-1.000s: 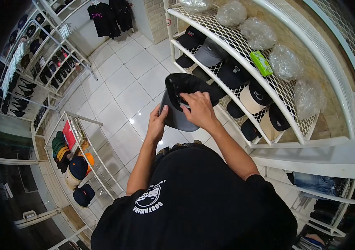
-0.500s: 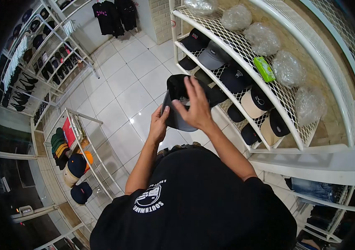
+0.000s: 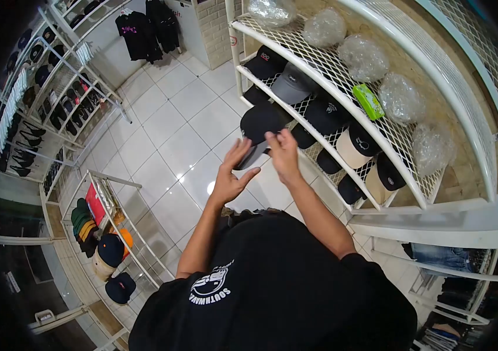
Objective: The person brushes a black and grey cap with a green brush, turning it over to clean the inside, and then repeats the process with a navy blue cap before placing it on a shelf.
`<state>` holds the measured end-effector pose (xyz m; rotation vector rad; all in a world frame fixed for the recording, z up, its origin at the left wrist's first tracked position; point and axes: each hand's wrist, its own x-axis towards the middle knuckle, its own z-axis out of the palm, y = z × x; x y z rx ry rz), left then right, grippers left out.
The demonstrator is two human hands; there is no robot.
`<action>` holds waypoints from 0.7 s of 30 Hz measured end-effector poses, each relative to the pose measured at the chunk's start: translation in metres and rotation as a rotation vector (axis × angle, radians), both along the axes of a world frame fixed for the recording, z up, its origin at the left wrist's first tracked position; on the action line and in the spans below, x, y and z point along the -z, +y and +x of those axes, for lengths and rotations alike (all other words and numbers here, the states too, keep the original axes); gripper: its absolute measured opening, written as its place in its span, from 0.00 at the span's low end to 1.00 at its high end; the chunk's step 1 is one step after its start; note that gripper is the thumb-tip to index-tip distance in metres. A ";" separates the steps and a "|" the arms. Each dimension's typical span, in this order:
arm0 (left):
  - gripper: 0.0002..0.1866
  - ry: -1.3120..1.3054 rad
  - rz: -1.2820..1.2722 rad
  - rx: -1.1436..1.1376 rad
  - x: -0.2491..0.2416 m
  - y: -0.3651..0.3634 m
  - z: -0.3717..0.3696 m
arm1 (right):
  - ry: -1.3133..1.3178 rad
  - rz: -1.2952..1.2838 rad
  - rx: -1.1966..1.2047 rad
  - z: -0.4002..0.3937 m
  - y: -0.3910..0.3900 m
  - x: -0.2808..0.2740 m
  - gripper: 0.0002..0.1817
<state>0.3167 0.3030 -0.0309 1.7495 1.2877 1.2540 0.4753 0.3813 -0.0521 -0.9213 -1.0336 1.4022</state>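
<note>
The black cap [image 3: 259,126] hangs in the air between the person's two hands, just in front of the white rack [image 3: 389,137], its crown up and its grey brim slanting down to the left. The right hand [image 3: 284,153] pinches the cap at its lower right edge, fingers bent onto the cloth. The left hand [image 3: 231,174] is spread wide, palm turned toward the brim; its fingertips lie at the brim's edge, and whether they touch it cannot be told.

Nearest of all is the person's black shirt [image 3: 272,286], with a white print on the left chest. Low on the left stands a small rack [image 3: 121,231] with stacked caps in green, orange and navy. The floor [image 3: 161,152] is glossy white tile.

Beyond the hands, the white rack's mesh shelves carry a grey cap [image 3: 291,86], several dark caps and two cream ones with dark brims. The shelf above holds lumps wrapped in clear plastic [image 3: 363,57] and a green packet [image 3: 369,100]. Far back, black shirts [image 3: 147,26] hang on the wall.
</note>
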 end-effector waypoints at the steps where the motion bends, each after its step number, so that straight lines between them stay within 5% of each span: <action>1: 0.34 -0.172 -0.028 -0.048 0.016 0.008 -0.011 | -0.005 -0.003 0.002 0.008 0.004 -0.003 0.07; 2: 0.38 -0.343 -0.058 -0.097 0.033 0.017 -0.022 | 0.177 -0.124 0.020 0.015 0.007 -0.006 0.09; 4: 0.35 -0.808 -0.525 -0.361 0.012 0.026 -0.023 | 0.360 -0.243 0.047 0.017 0.014 -0.010 0.10; 5: 0.35 -0.807 -0.531 -0.353 0.014 0.032 -0.033 | 0.426 -0.252 0.016 0.014 0.017 -0.011 0.11; 7: 0.29 -0.987 -0.788 0.060 0.020 0.048 -0.058 | 0.508 -0.244 -0.027 0.006 0.026 -0.001 0.19; 8: 0.29 -0.982 -0.793 0.075 0.025 0.058 -0.066 | 0.508 -0.238 -0.014 -0.002 0.031 0.007 0.19; 10: 0.25 -1.044 -0.705 0.041 0.028 0.076 -0.078 | -0.205 -0.136 0.276 -0.022 0.036 0.014 0.28; 13: 0.20 -0.954 -0.702 -0.010 0.030 0.112 -0.101 | -0.925 0.546 0.448 -0.054 0.015 -0.025 0.34; 15: 0.17 -0.882 -0.693 -0.021 0.035 0.141 -0.113 | -1.144 0.638 0.262 -0.077 0.013 -0.031 0.33; 21: 0.23 -0.719 -0.762 0.175 0.051 0.217 -0.127 | -1.501 0.658 0.464 -0.123 0.083 0.027 0.25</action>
